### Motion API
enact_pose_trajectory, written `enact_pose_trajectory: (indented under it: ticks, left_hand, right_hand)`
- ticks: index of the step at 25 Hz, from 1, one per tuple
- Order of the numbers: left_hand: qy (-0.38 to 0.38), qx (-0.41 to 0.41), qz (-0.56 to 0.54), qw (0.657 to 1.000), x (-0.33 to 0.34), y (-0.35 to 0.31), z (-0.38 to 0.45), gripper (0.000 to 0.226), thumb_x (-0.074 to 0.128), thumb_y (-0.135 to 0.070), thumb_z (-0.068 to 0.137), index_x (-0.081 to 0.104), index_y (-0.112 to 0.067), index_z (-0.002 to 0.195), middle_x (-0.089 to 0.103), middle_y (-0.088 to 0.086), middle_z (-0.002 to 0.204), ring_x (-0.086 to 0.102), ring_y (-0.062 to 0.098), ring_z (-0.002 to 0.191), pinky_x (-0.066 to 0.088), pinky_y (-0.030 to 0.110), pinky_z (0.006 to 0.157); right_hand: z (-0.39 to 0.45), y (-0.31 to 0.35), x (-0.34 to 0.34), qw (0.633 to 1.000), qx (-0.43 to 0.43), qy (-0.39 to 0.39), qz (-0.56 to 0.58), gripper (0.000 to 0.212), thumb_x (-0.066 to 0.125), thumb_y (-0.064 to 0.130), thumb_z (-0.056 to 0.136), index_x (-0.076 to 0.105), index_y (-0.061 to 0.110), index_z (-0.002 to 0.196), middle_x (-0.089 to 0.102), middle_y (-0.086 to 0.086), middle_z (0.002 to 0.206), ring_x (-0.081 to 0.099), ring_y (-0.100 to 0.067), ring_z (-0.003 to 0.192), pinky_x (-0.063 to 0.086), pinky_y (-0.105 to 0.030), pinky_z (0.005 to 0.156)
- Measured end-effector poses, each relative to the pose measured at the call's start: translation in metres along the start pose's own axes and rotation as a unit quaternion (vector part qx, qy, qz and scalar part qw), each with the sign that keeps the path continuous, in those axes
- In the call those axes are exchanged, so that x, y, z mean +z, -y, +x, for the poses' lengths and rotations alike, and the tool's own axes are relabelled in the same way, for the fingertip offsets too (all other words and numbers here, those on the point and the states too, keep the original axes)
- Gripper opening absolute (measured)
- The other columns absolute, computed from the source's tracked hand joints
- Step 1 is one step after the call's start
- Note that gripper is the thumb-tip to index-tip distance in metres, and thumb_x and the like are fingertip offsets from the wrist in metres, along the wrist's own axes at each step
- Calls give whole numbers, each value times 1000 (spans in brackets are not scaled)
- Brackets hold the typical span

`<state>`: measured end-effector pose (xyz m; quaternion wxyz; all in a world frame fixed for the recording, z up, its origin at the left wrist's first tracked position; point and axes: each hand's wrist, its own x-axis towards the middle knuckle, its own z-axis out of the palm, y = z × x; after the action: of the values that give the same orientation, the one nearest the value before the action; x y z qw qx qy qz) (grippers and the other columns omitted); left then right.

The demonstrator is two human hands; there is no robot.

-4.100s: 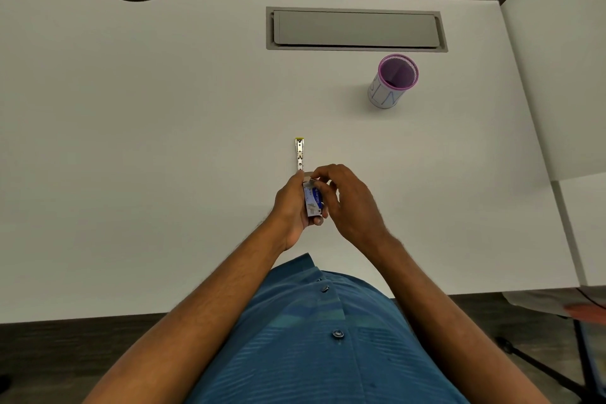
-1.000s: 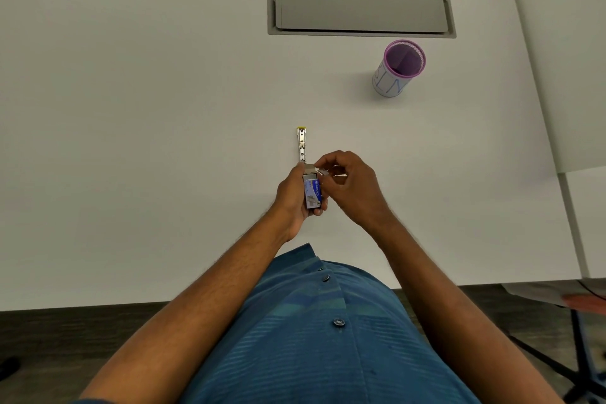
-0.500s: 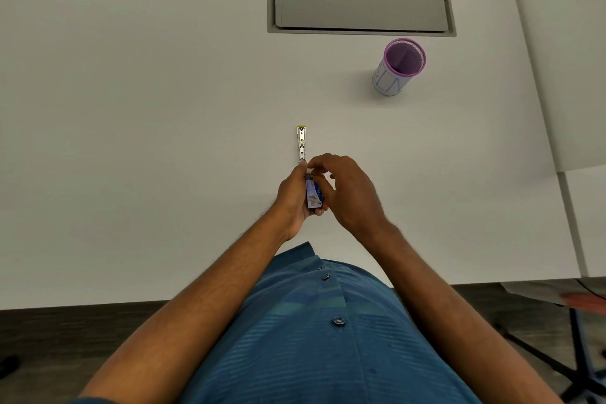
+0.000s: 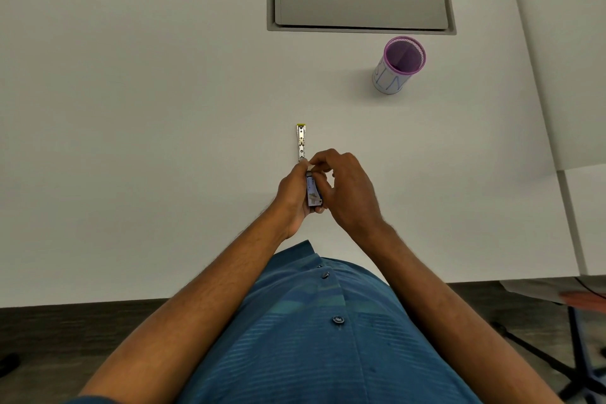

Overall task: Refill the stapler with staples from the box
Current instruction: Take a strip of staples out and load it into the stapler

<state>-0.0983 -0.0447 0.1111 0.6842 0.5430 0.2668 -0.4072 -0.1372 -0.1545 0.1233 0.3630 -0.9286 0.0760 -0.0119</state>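
Staple box held upright in the left hand, fingers wrapped round it, just short of the stapler, which lies open on the desk directly beyond the hands. Right hand curled over the box's top end, fingertips pinching there; whether at a flap or a staple strip is too small to tell. No staples visible in the stapler's channel. Judged: extraction in progress; loading and closing remain. Purple pen cup stands well beyond and right of the stapler.
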Motion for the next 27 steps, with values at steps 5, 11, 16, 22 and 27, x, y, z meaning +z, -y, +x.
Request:
enact_pose_trajectory:
  ticks: [5,11,16,22,27]
  left_hand:
    - [9,6,-2,1000,-1,1,0,44,32,-49,105,65,-21,100,66,8,90,61,22,78,51,34,66]
    - [41,17,-13,999,-5,1,-1,44,36,-46,104,67,-17,89,71,4,68,64,18,57,51,30,60]
    - [74,33,1,997,-5,3,-5,51,29,-42,105,69,-16,85,69,6,67,63,16,55,49,29,58]
    - [79,42,32,995,-5,5,-7,49,28,-37,105,66,-13,85,67,6,65,61,16,56,48,30,61]
    - [63,47,37,996,-4,3,-11,43,31,-35,105,66,-15,88,68,3,67,62,14,60,52,30,63]
  right_hand:
    - [0,-2,1,999,1,-8,53,19,65,19,96,62,24,114,63,9,106,56,-7,94,46,-16,78]
    - [4,-7,-5,990,72,-30,119,26,53,19,103,62,23,127,58,11,116,58,3,94,44,-4,72]
    - [3,-4,-5,969,137,3,203,26,49,32,105,72,22,112,70,10,107,62,7,97,45,-4,78]
    - [2,-8,-8,962,153,26,226,11,62,22,99,71,21,105,70,14,98,64,4,90,47,-5,74]
    - [0,-5,-9,968,140,18,206,17,60,22,100,70,24,113,69,11,106,61,3,89,48,-6,73]
